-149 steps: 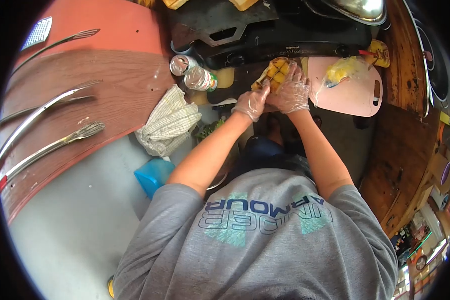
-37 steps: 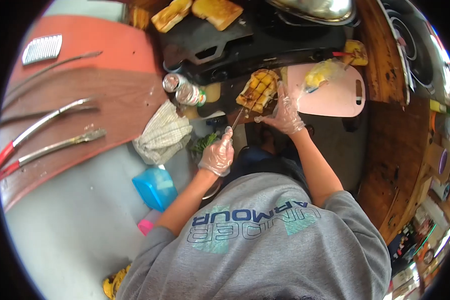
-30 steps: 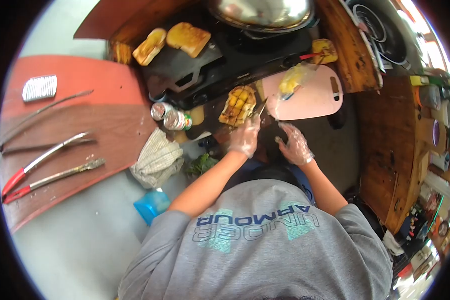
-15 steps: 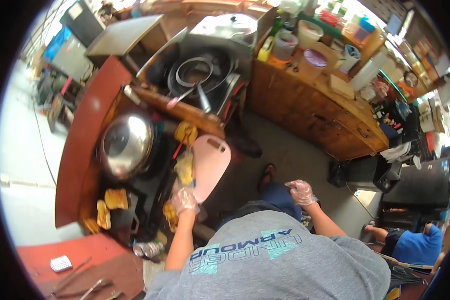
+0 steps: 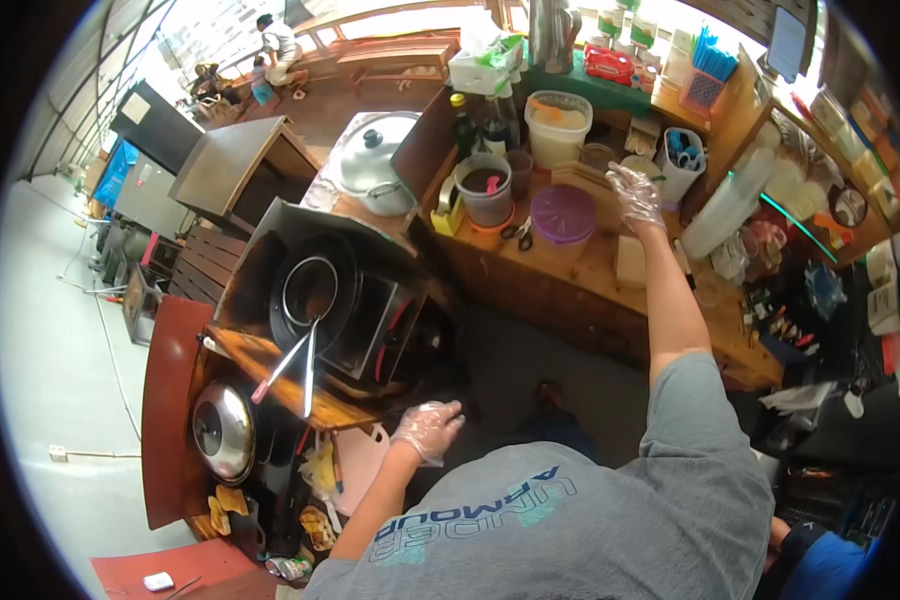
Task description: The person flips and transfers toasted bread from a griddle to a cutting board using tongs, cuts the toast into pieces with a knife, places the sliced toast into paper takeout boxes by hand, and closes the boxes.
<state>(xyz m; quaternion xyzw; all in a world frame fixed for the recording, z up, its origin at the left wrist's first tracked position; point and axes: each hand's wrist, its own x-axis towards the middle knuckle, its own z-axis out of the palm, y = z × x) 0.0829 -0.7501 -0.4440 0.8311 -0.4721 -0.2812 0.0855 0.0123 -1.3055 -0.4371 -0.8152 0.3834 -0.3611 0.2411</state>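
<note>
Both of my hands wear clear plastic gloves. My right hand [image 5: 637, 195] reaches over the wooden counter, fingers stretched towards a small round container [image 5: 598, 156]; contact cannot be made out. Just left of it is a tub with a purple lid [image 5: 562, 214]. A white tub [image 5: 557, 130] stands farther back, and a white container with blue items [image 5: 681, 155] is to the right. My left hand [image 5: 428, 432] hangs beside the pink cutting board [image 5: 361, 464], fingers loosely bent, with nothing visible in it. A plastic bag with yellow contents [image 5: 320, 470] lies at the board's left.
A black wok [image 5: 315, 290] with a strainer sits on the stove at left. Below it are a domed metal lid [image 5: 224, 432] and toasted bread slices [image 5: 232, 499]. Scissors [image 5: 517, 234] lie on the counter. Another person's blue clothing [image 5: 830, 565] shows at lower right.
The view has turned towards the counter. My right hand has risen from beside my body to above the counter. My left hand has left the bag by the cutting board and moved right.
</note>
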